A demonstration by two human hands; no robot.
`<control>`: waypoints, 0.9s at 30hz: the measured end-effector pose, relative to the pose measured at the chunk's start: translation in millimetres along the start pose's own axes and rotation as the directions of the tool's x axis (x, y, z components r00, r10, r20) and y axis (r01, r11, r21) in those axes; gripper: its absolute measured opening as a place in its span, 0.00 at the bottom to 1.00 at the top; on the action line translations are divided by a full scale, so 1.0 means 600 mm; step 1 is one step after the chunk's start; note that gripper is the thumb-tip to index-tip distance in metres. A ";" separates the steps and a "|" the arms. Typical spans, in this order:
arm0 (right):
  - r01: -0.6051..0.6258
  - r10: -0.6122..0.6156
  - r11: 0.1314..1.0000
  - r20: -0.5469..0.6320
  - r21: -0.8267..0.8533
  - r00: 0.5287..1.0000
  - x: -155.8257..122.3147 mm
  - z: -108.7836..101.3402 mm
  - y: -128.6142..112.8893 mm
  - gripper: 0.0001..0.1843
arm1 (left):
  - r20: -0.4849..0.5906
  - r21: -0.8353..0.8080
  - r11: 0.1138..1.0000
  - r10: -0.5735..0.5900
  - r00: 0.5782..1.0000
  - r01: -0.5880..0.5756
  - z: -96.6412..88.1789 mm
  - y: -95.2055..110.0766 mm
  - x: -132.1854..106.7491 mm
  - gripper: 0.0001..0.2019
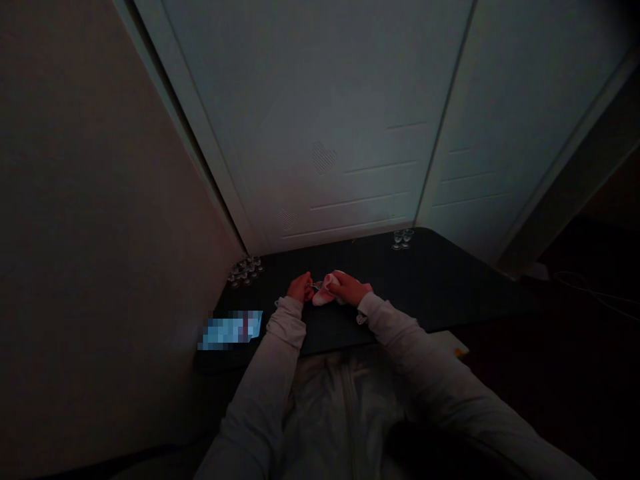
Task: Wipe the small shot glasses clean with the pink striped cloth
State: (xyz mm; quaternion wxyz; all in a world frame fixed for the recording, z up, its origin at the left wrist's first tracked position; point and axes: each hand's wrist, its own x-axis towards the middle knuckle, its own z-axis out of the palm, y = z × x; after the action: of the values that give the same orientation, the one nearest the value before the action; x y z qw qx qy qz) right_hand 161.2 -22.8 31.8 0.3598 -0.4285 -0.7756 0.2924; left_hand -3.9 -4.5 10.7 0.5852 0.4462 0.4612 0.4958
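Observation:
Over the middle of the dark table (320, 327), both hands are close together. My left hand (299, 289) is closed around the stem end of a small clear stemmed glass (317, 285), which is mostly hidden by fingers and fabric. A pink and white cloth (324, 295) is gripped in my right hand (349, 289), bunched against the glass. More of the cloth shows beside the right wrist. The dim light hides fine detail of the fingers.
Several small stemmed glasses (245, 271) are grouped at the table's left back corner. A few more glasses (401, 239) stand at the back right. A bright, pixelated flat item (231, 331) lies at front left. White panels (320, 120) rise behind the table; a wall (100, 267) borders its left side.

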 end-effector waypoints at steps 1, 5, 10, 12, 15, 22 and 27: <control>0.007 -0.007 1.000 0.002 0.001 1.000 0.000 0.001 0.001 0.10 | 0.004 0.003 1.000 0.005 1.000 -0.005 0.000 0.000 0.000 0.17; 0.010 -0.010 1.000 0.005 0.028 1.000 0.001 0.002 0.006 0.10 | -0.001 0.005 1.000 0.013 1.000 -0.013 0.001 0.001 -0.002 0.16; -0.001 -0.004 0.994 0.040 0.107 0.999 -0.001 0.001 0.005 0.09 | -0.022 -0.008 1.000 -0.002 1.000 0.002 0.003 0.006 -0.005 0.16; -0.011 0.003 0.991 0.055 0.136 0.998 -0.001 0.000 0.004 0.09 | -0.029 -0.017 1.000 -0.003 1.000 0.003 0.003 0.006 -0.005 0.16; -0.009 -0.002 0.989 0.074 0.148 0.997 0.000 -0.001 0.003 0.10 | -0.023 -0.030 1.000 0.000 1.000 0.000 0.002 0.004 -0.004 0.15; -0.016 0.009 0.996 0.080 0.090 0.997 -0.001 -0.004 -0.001 0.13 | -0.043 -0.061 0.998 -0.012 0.999 0.010 0.001 0.003 -0.002 0.15; 0.058 -0.058 0.998 0.022 0.029 0.998 0.003 0.007 0.013 0.13 | -0.085 0.032 0.999 0.021 0.996 -0.018 0.006 0.006 -0.006 0.16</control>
State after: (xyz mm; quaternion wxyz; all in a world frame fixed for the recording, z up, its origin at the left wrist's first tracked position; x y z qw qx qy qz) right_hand 160.7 -18.0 23.9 0.3651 -0.3972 -0.7876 0.2977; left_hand -1.1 -7.8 15.1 0.5530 0.4380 0.4891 0.5130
